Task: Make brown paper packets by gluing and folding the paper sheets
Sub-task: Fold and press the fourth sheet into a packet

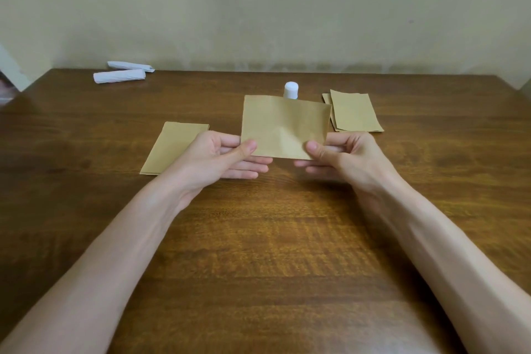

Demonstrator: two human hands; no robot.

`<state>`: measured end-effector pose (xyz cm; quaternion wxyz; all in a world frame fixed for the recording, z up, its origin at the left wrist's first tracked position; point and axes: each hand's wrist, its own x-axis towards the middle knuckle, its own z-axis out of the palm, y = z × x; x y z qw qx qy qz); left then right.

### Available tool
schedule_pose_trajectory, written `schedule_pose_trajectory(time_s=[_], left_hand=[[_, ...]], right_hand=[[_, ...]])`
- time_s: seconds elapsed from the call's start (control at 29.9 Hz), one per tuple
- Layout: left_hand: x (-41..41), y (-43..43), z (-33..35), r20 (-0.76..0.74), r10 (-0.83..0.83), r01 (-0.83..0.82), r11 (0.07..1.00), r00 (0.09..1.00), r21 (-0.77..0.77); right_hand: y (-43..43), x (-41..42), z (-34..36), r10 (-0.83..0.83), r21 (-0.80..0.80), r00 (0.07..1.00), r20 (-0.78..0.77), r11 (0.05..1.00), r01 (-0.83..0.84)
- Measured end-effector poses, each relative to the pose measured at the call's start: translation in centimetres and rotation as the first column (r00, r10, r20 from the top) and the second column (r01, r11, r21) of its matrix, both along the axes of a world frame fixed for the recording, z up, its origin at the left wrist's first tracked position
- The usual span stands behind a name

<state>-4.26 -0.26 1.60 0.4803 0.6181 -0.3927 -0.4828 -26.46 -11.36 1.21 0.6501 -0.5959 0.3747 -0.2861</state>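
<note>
Brown paper sheet [284, 126]: held up off the table [258, 238], just above the middle of the view, lying wide side across, tilted slightly with its far edge raised. A faint crease shows near its lower middle.

Left hand [221, 155]: pinches the sheet's lower left corner, thumb on top, fingers [253, 167] curled beneath the paper.

Right hand [342, 155]: pinches the lower right corner the same way, thumb on top, the other fingers underneath. Both forearms are bare and reach in from 7 and 5 o'clock.

Taking the held sheet as the dial's centre:
- 12 o'clock: white-capped glue bottle [291, 90], upright on the table, its lower part hidden behind the sheet's far edge.
- 2 o'clock: small pile of brown paper pieces [355, 112], flat on the table, fanned a little so lower edges peek out at the left. Whether they are folded packets or plain sheets, cannot tell.
- 8 o'clock: another flat brown paper piece [169, 147], partly covered by the left hand.
- 10 o'clock, well apart, near the table's far edge: two white paper rolls [119, 75] lying side by side.

Table is dark brown wood grain; a pale wall [258, 9] stands behind it.
</note>
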Motion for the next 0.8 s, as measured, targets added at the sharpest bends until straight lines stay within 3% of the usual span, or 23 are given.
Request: schedule_pose_trajectory(time_s=[0.13,0.33,0.53,0.7,0.8], left_hand=[[-0.7,-0.1,-0.1,-0.100,0.028,-0.030,0.999,0.995,-0.019],[-2.2,-0.4,-1.3,-0.006,0.151,-0.151,0.988,0.989,-0.022],[-2.4,-0.5,-1.5,0.023,0.083,-0.083,0.996,0.996,-0.012],[-2.2,-0.3,-1.3,0.042,0.108,-0.107,0.994,0.993,-0.027],[-2.3,-0.3,-1.3,0.038,0.094,-0.093,0.995,0.995,-0.018]], right_hand=[[0.1,0.1,0.1,0.063,-0.023,0.998,-0.012,0.998,-0.063],[0.9,1.0,-0.8,0.123,-0.095,0.990,-0.064,0.987,-0.129],[1.0,1.2,-1.3,0.046,-0.145,0.996,-0.082,0.988,-0.058],[1.1,1.2,-0.9,0.099,-0.127,0.992,-0.082,0.986,-0.109],[0.9,1.1,-0.8,0.051,-0.098,0.996,-0.068,0.994,-0.057]])
